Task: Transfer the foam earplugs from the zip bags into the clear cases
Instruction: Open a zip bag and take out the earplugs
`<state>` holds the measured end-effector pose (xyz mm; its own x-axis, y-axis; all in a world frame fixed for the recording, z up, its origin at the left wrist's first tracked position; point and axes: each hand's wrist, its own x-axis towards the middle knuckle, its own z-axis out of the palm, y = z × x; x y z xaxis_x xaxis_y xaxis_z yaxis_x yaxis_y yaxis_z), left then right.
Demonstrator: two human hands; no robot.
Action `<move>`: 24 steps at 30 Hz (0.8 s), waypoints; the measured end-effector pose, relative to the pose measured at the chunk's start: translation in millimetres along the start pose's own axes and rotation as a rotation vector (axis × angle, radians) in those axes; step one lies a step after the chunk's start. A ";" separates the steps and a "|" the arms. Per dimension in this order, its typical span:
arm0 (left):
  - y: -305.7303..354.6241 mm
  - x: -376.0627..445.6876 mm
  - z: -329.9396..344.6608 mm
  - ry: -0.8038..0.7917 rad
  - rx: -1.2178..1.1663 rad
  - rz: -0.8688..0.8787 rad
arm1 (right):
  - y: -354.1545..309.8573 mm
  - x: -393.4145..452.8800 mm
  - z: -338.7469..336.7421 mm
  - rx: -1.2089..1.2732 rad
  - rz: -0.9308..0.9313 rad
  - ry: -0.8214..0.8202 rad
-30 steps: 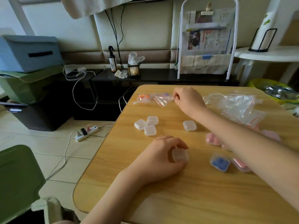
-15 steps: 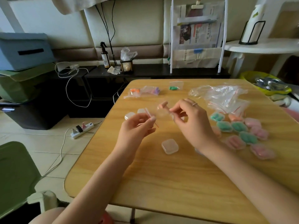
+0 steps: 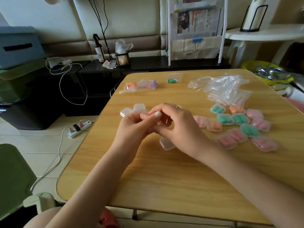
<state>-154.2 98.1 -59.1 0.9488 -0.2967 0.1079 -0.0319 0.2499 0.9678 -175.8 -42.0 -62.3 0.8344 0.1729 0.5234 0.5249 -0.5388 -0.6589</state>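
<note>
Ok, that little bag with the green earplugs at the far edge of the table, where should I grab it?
Probably pinch the green earplug bag by its empty far end, reaching down from above. It lies flat on the table, apart from the other bags, and the plugs bunch at the near end, leaving thin film to pinch.

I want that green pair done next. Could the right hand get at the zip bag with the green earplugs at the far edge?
Probably yes, once freed: the right hand is pinching a bag now, but bare table lies between it and the green-earplug bag.
</note>
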 end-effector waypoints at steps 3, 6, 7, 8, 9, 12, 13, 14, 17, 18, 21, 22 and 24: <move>-0.1 -0.5 1.1 0.010 0.029 0.005 | 0.5 0.6 -1.8 0.224 0.125 0.000; 0.2 1.2 -1.4 0.033 0.054 0.021 | 3.8 2.5 -3.9 0.411 0.213 -0.042; 0.2 1.0 -1.1 0.029 0.058 0.034 | 4.8 2.9 -4.5 0.464 0.232 -0.037; 0.2 0.8 -0.4 0.034 0.067 0.047 | 5.2 3.2 -5.3 0.498 0.244 -0.027; -0.2 0.7 -0.2 0.046 0.082 0.061 | 5.3 3.0 -5.9 0.513 0.246 -0.020; -0.9 0.5 0.8 0.093 0.129 0.090 | 1.2 0.7 -5.8 0.524 0.205 -0.042; -1.1 0.5 0.7 0.103 0.141 0.094 | -0.5 -0.2 -4.7 0.519 0.193 -0.052; -1.4 0.5 0.6 0.110 0.157 0.095 | -1.8 -0.9 -3.2 0.494 0.181 -0.059; -1.6 -0.8 1.2 0.107 0.225 0.119 | -1.3 -0.9 0.8 0.382 0.169 -0.073; -1.6 -1.0 1.5 0.101 0.236 0.125 | -0.4 -0.6 0.5 0.386 0.182 -0.075; -0.1 -1.5 1.8 0.077 0.258 0.142 | 1.6 -0.3 -1.2 0.471 0.228 -0.073; 0.3 -1.4 2.0 0.070 0.269 0.148 | 1.6 -0.7 -0.5 0.470 0.232 -0.068; -0.5 -0.5 2.3 0.066 0.324 0.176 | 1.1 -2.3 2.5 0.432 0.227 -0.053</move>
<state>-155.4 96.0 -59.1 0.9378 -0.2129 0.2744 -0.2842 -0.0161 0.9586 -176.8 -40.9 -65.6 0.9373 0.1387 0.3196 0.3411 -0.1781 -0.9230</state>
